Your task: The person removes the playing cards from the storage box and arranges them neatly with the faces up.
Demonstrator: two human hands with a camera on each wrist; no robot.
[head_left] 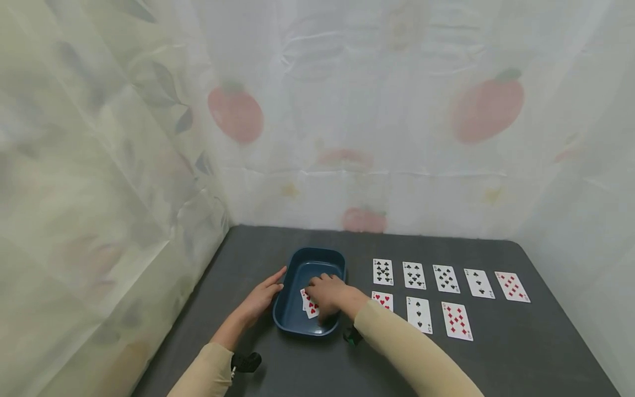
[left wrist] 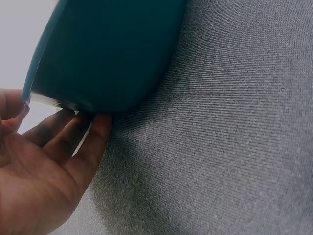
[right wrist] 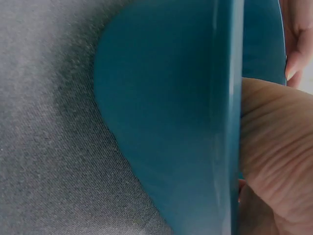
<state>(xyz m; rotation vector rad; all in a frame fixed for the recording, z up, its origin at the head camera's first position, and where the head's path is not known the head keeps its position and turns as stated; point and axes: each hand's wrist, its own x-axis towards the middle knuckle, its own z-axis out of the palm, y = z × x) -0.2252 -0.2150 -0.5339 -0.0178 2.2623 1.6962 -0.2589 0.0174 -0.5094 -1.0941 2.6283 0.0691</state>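
Note:
A dark blue rectangular tray (head_left: 308,332) with raised walls stands on the table. My left hand (head_left: 261,298) touches its left side with extended fingers; in the left wrist view the fingertips (left wrist: 101,122) rest against the outer wall, with the thumb by the rim. Reaching over the right rim, my right hand (head_left: 327,295) is down inside the tray at a few red-suit playing cards (head_left: 311,309), which show partly beside its fingers. Its fingertips are hidden, so whether they pinch a card is unclear. In the right wrist view the tray wall (right wrist: 161,112) covers most of this hand.
Right of the tray, playing cards lie face up in two rows: a back row with a club card (head_left: 383,272) and a diamond card (head_left: 512,286), and a front row with hearts (head_left: 383,299), spades (head_left: 419,315) and diamonds (head_left: 457,321). A patterned curtain (head_left: 307,138) encloses the dark table (head_left: 521,353).

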